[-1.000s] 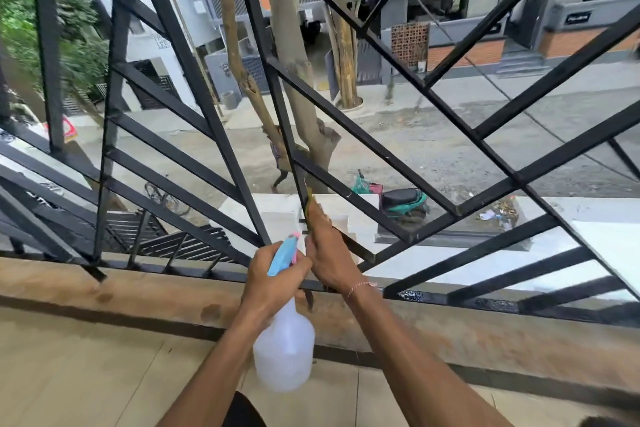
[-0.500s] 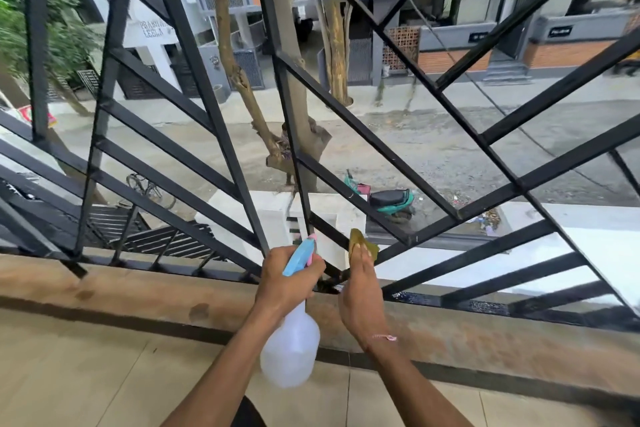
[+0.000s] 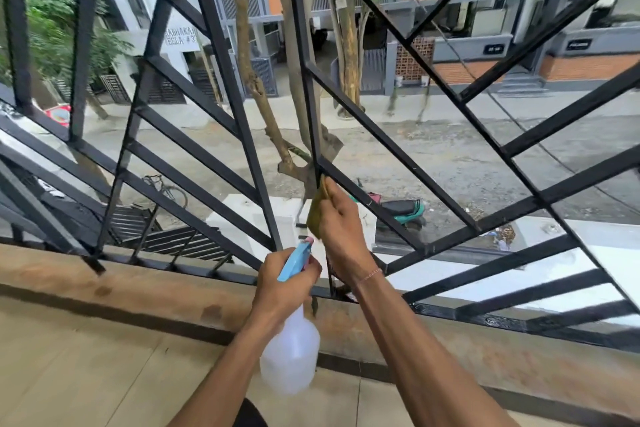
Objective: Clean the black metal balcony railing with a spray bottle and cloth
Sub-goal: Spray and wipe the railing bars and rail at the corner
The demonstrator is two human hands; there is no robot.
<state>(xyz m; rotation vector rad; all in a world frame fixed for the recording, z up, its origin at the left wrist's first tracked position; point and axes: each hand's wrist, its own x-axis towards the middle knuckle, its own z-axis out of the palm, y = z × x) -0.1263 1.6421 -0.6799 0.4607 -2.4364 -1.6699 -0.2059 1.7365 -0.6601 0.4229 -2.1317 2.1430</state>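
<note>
The black metal railing [image 3: 221, 55] of slanted and upright bars fills the view above a brown ledge. My left hand [image 3: 282, 282] grips the neck of a translucent white spray bottle [image 3: 291, 354] with a blue trigger head, held low in front of the railing's bottom rail. My right hand [image 3: 341, 229] holds a yellow-green cloth [image 3: 316, 215] wrapped against a thin upright bar near the centre, just below where a diagonal bar joins it. Part of the cloth is hidden behind the fingers.
The brown ledge [image 3: 138, 291] runs under the railing, with a tiled balcony floor [image 3: 79, 367] on my side. Beyond the bars lie a street, tree trunks [image 3: 256, 80], a parked green scooter [image 3: 401, 210], a bicycle and buildings.
My right hand with the cloth has slid up the thin upright bar from near the bottom rail. The left hand keeps the bottle in about the same place.
</note>
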